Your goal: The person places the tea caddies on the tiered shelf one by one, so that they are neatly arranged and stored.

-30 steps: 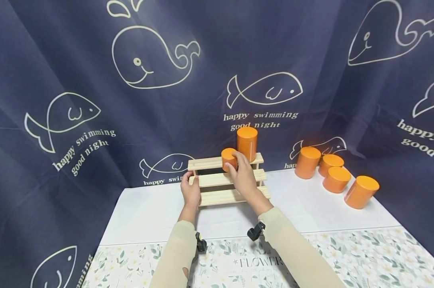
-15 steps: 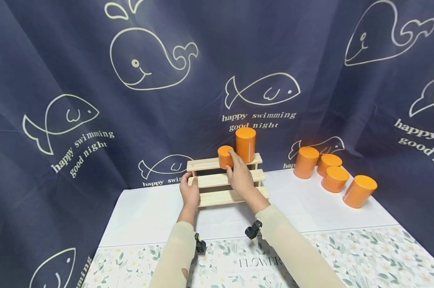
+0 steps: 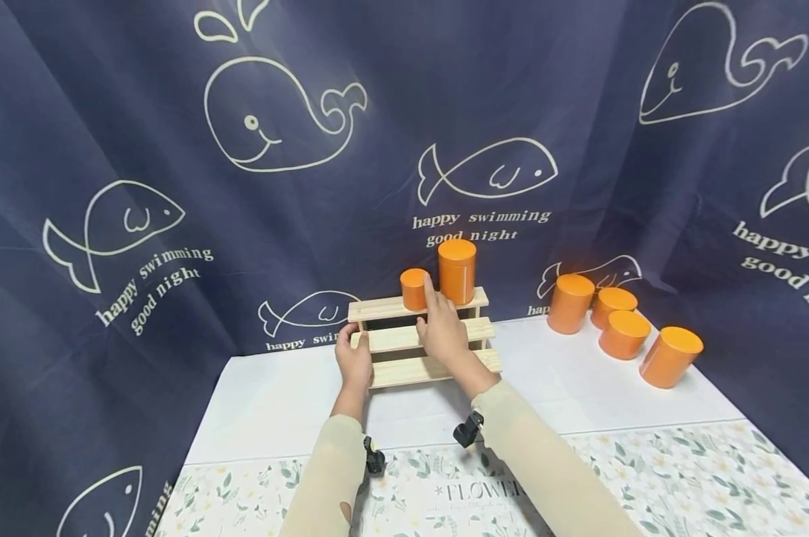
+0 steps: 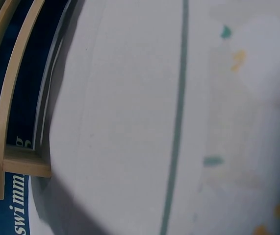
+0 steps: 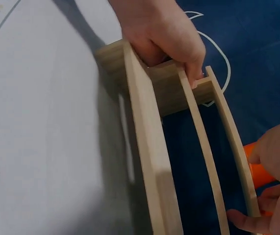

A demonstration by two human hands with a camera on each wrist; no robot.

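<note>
A three-step wooden rack (image 3: 384, 306) stands at the back of the white tabletop. My left hand (image 3: 353, 360) grips the rack's left end, and the right wrist view shows its fingers (image 5: 164, 34) curled over the side board. On the top step a small orange can (image 3: 413, 288) stands just left of a taller orange can (image 3: 456, 270). My right hand (image 3: 431, 317) holds the small can, with the index finger up along its right side. In the right wrist view the can (image 5: 256, 172) shows between thumb and fingers. The left wrist view shows only a rack corner (image 4: 22, 164) and tabletop.
Several more orange cans stand on the table to the right, from one (image 3: 570, 302) by the curtain to the nearest (image 3: 671, 356). A dark blue whale-print curtain (image 3: 176, 224) closes off the back and sides. A floral cloth (image 3: 646, 477) covers the near table.
My right hand carried the small can up and left from in front of the rack and set it on the top step beside the tall can. The left hand kept its grip.
</note>
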